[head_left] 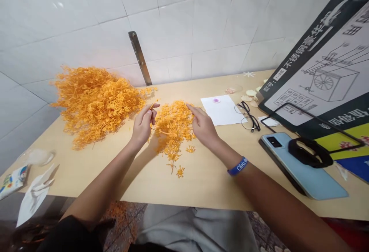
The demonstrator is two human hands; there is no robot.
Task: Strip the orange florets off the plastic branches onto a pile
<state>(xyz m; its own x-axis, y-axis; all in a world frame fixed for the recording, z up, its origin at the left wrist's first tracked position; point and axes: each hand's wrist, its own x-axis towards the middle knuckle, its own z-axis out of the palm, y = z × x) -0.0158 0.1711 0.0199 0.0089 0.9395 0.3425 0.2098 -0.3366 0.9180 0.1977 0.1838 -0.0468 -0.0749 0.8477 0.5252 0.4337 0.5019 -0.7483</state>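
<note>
Person in grey trousers w/ a dark sleeve at L, at a pale wood-look tabletop, lap just under the near edge. Near L corner: a crumpled white tissue, partly over the edge, next to a printed packet. Near R: a light-blue phone, a black band resting over its upper part. A few loose orange florets lie scattered on the near side of a low pile of orange blossoms, approx. mid-table, betw. the hands. The L hand, at the pile's L side, has thumb & fingers pinched on a thin orange sprig. The R hand, blue wristband w/ white lettering below it, is at the pile's R edge, index finger extended, thumb close by; can't tell if anything is betw. the tips. To R, folded-out black eyeglasses overlap the corner of a white sheet bearing a small purple-and-white disc. To L, farther back, a big, bushy orange bundle leans near the wall. Back R: pale round pieces beside a lg. dark-green printed box, plus a white star-shaped piece. Behind all, a metal strip stands tilted agst. the white tiled wall.
</note>
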